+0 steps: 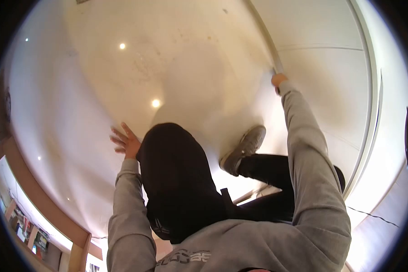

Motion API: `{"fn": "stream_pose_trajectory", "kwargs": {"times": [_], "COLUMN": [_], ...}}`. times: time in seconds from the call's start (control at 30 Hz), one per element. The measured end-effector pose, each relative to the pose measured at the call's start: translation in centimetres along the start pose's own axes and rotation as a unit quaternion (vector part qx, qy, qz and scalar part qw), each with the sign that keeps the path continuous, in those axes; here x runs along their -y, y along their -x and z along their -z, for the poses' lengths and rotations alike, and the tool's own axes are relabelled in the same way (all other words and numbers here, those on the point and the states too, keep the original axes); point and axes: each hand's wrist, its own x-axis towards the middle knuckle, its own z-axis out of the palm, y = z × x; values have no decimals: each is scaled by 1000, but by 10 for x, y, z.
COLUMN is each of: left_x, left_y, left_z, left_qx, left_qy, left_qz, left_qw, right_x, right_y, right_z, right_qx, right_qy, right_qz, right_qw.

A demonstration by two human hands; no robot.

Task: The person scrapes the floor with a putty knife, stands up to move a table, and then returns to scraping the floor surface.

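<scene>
My left hand (129,144) is open, fingers spread, beside my raised black-clad knee (177,167) and over the glossy pale floor (95,95). At the end of my outstretched arm, my right hand (279,80) is closed near a long narrow strip (265,34) that borders the floor. A small bluish-grey bit shows at its fingertips; I cannot tell what it holds. Between the hands, a grey-brown shoe (247,147) is planted on the floor. Grey sweatshirt sleeves cover both arms.
Pale panels (322,72) with seams lie right of the strip. A wooden frame (41,199) with shelves of small items curves along the left edge. At the lower right runs a thin dark cable (371,214). Stains and bright light reflections mark the floor.
</scene>
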Motion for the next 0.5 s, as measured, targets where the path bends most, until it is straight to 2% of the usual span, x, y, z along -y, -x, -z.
{"fn": "stream_pose_trajectory", "kwargs": {"times": [0.03,0.07,0.1,0.17,0.23,0.27,0.3,0.33,0.37,0.4,0.47,0.5], "left_x": [-6,-10,-11,-9,-5,-1,-3,-2,-3,-6,-4,-6], "left_y": [-1,4,7,11,5,2,-5,0,3,3,6,7], "left_z": [7,16,20,17,18,15,12,4,7,11,21,24], "left_qx": [-11,14,43,43,36,54,67,18,16,32,45,62], "left_qy": [6,37,66,65,56,44,35,14,10,35,51,56], "left_qz": [1,11,20,16,-2,14,27,8,-9,2,3,11], "left_qw": [1000,999,997,997,998,997,997,1000,1000,999,998,996], "right_x": [8,26,54,65,43,46,47,45,61,75,94,85], "right_y": [14,71,121,148,111,114,97,84,102,137,213,225], "right_z": [5,19,43,48,52,56,38,16,11,9,37,33], "right_qx": [-70,-147,-94,-98,-87,-130,-144,-153,-143,-192,-131,-136], "right_qy": [67,-17,10,-37,44,-41,36,113,87,-77,-128,-137], "right_qz": [33,23,46,-23,55,-10,44,94,86,53,31,25], "right_qw": [995,989,994,994,994,991,988,977,982,977,983,981]}}
